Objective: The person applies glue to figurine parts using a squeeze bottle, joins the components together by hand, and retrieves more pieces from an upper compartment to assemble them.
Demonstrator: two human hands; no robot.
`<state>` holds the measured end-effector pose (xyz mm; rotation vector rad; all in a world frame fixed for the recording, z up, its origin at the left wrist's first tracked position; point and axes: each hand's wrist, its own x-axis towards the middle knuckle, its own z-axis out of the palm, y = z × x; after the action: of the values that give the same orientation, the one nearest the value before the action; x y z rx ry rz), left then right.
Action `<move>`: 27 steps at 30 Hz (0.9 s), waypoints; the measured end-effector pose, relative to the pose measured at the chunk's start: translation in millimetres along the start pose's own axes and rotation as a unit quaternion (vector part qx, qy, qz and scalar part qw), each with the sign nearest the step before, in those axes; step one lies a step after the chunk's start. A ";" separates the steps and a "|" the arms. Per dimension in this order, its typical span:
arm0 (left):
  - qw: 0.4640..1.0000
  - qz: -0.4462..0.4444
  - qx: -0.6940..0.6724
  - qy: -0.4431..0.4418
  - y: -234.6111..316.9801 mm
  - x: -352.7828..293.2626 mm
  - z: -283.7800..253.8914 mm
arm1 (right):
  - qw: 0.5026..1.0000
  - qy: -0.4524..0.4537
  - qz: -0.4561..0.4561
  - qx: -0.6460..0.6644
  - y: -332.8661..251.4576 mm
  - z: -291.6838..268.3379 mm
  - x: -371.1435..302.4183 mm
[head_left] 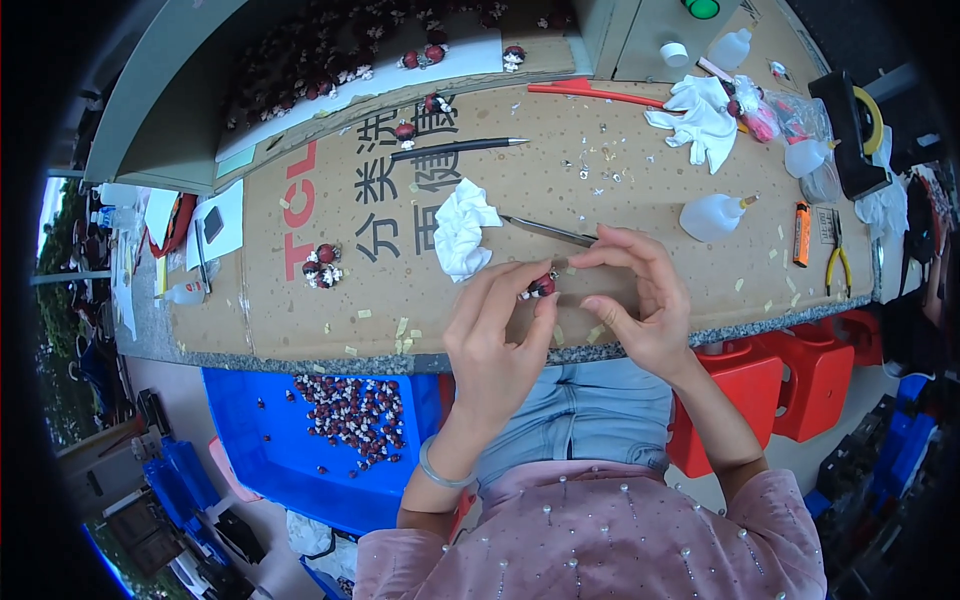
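Observation:
My left hand (497, 325) pinches a small dark-red and white figurine (542, 287) between thumb and fingers, just above the near edge of the cardboard-covered bench (380, 305). Right beside it, my right hand (645, 300) has its thumb and fingers spread, and I see nothing between them. A pair of metal tweezers (550, 231) lies just beyond the hands. To its left sits a crumpled white tissue (464, 230). Farther left a little cluster of similar figurines (322, 266) rests on the cardboard.
A shelf (350, 95) at the back holds many figurines. At the right are a squeeze bottle (712, 217), an orange cutter (802, 234), yellow-handled pliers (838, 262) and a tape dispenser (850, 135). A pen (460, 148) lies mid-bench. Below left, a blue bin (265, 480) contains more figurines.

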<state>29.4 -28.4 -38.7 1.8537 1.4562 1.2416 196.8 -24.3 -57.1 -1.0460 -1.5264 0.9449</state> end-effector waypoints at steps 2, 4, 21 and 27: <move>1.000 -0.011 0.013 0.012 -3.2 1.9 -7.4 | 1.000 -0.002 0.012 -0.002 -1.3 1.8 1.1; 0.994 0.025 0.095 0.052 -9.5 8.7 -22.5 | 1.000 0.001 0.014 0.017 0.6 0.3 -0.8; 0.957 0.107 0.263 0.063 -76.4 128.3 -105.6 | 0.997 0.048 0.016 0.063 4.2 -4.7 -5.5; 0.949 0.138 0.282 0.003 -127.6 277.9 -54.2 | 0.996 0.057 0.006 0.066 1.9 -1.4 -2.2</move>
<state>-74.5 263.3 -14.6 2.5005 1.7283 1.0064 198.7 -25.7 -59.3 -0.9982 -1.3474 0.9657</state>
